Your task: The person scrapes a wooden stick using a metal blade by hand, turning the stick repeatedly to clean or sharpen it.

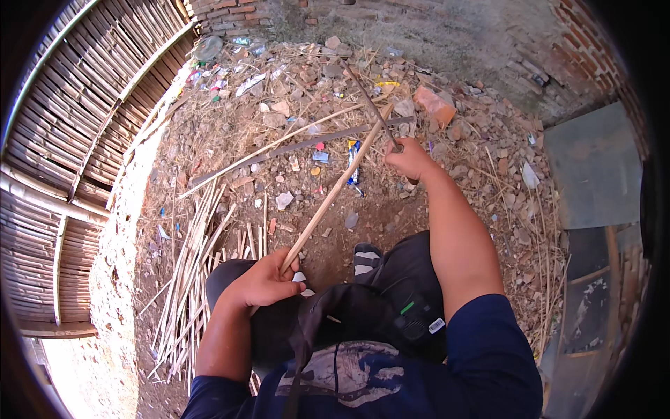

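My left hand [269, 281] is closed round the lower end of a pale split bamboo stick [333, 192], which slants up and to the right, away from me. My right hand [408, 160] grips the handle of a long, narrow, dark-bladed knife [370, 98], its blade pointing up and to the left. Near the stick's far end the blade crosses it; whether the two touch, I cannot tell. Several thin bamboo strips [187, 279] lie heaped on the ground by my left arm.
Rubble and litter cover the dirt ground. Ahead lie a long dark strip [300, 144], a blue wrapper [354, 164] and a broken brick [434, 106]. A slatted bamboo panel [91, 91] stands at left, a brick wall [447, 42] at the back, grey sheets [593, 167] at right.
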Demonstrator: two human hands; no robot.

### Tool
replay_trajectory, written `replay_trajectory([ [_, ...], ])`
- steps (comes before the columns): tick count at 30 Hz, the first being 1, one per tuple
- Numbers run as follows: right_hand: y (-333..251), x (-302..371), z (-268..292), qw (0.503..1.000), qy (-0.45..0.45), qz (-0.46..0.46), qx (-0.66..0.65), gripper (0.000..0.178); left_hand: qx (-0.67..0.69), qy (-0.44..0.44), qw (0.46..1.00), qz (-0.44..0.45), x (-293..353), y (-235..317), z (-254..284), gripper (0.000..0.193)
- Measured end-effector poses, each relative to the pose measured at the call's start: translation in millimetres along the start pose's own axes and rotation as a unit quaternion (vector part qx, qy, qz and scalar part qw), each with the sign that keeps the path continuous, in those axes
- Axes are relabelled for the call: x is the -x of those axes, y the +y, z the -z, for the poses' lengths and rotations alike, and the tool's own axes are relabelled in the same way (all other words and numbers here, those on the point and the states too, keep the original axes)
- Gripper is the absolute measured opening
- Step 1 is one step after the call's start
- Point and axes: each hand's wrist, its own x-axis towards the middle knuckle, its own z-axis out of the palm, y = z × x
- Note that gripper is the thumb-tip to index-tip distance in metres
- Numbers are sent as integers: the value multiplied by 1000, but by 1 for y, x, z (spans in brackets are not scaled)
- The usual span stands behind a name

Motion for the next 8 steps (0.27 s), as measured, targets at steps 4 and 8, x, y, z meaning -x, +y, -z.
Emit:
replay_trajectory([
  [4,-27,12,-11,999,11,15,45,28,-62,17,998,30,-1,4,6,35],
  [8,-44,16,-13,977,-73,58,192,39,-47,17,998,24,3,1,6,36],
])
